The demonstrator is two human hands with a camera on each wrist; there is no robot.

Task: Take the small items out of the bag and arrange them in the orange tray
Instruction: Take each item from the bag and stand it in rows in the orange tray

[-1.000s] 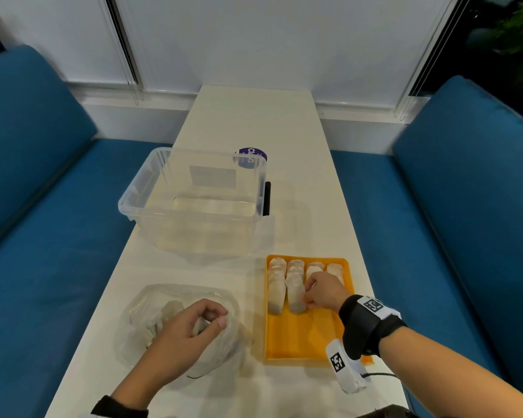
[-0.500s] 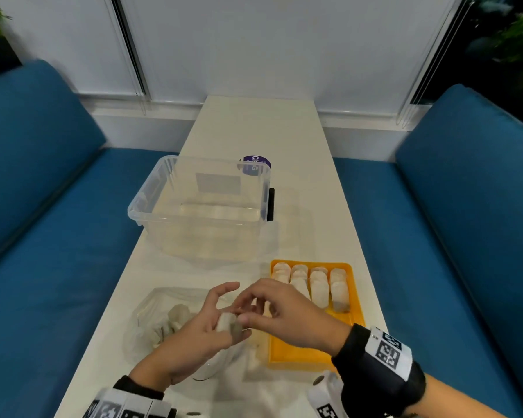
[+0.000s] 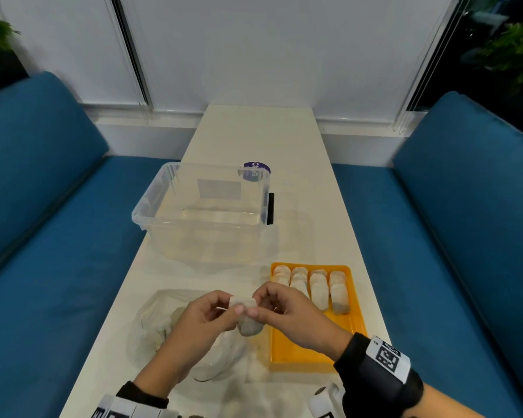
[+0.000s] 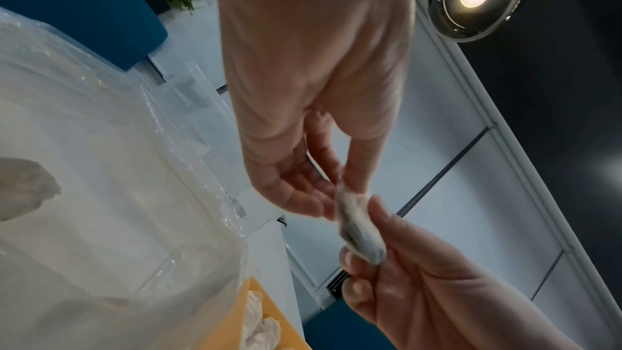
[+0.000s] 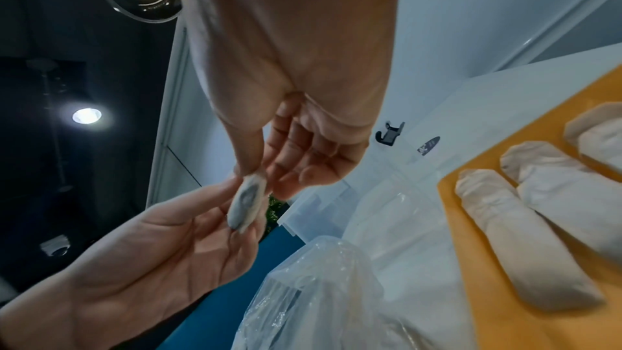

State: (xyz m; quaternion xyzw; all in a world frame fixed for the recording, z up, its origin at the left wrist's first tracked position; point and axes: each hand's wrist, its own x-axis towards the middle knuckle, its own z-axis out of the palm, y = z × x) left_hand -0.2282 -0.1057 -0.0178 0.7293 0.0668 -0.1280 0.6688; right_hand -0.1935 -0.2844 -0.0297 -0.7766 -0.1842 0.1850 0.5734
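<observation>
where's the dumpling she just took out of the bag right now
In the head view the dumpling is held above the table, pinched between left hand and right hand, between bag and tray.

Orange tray (image 3: 311, 354): one
Rows of small white items (image 3: 319, 292) in the tray: four
Item (image 3: 248, 322) held between the hands: one
Clear bag (image 3: 151, 324): one
Clear plastic bin (image 3: 203, 212): one
Blue benches (image 3: 465, 224): two

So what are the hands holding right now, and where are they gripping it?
One small pale dumpling-like item, held by both hands above the table: the left hand pinches its left edge and the right hand pinches its upper right end.
</observation>
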